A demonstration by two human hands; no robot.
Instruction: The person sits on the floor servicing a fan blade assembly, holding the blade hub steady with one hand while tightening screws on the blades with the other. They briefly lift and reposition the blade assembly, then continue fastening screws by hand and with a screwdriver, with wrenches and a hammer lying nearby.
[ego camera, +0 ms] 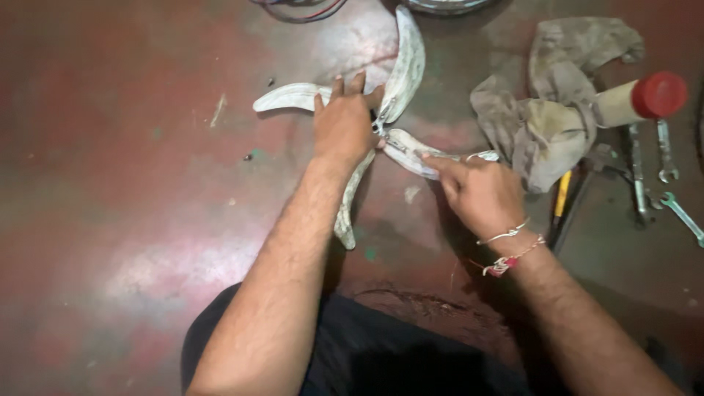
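the left hand (343, 125) lies flat, fingers spread, pressing on the hub of a pale, curved-bladed metal fan piece (402, 66) lying on the worn red floor (132, 220). the right hand (478, 192) pinches the tip of the blade (414, 152) that runs out towards it, forefinger stretched along the metal. by the look of it, the step in hand is working that blade at its joint with the hub, one hand steadying, the other holding the blade. the next move would call for a firm hold at the hub and something to turn the fastener; whether it is loose i cannot tell.

just past the right hand sits a crumpled grey rag (546, 125), touching the blade's end and crowding it. beyond lies a tan tube with a red cap (645, 99), then steel spanners (664, 150) and a yellow-handled tool (562, 194) beside the wrist.
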